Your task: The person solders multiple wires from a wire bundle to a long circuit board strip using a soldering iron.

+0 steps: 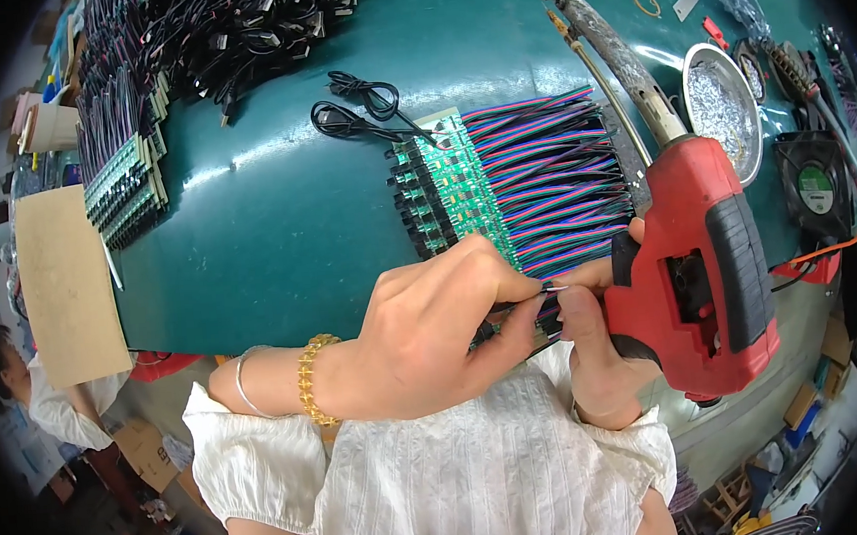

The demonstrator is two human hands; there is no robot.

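Near the table's front edge, my left hand is closed, thumb and forefinger pinching a thin black cable. The thumb and forefinger of my right hand meet at the cable's thin end, right beside the left fingertips. A red-and-black soldering gun lies in my right hand, its long metal barrel pointing away over the table; the gun hides part of the fingers. Just beyond both hands sits a row of green circuit boards with black connectors on the left and coloured wires on the right.
A coiled black cable lies behind the boards. Piled black cables and stacked wired boards occupy the far left, near a cardboard sheet. To the right are a metal bowl and a black fan. Another person is at left.
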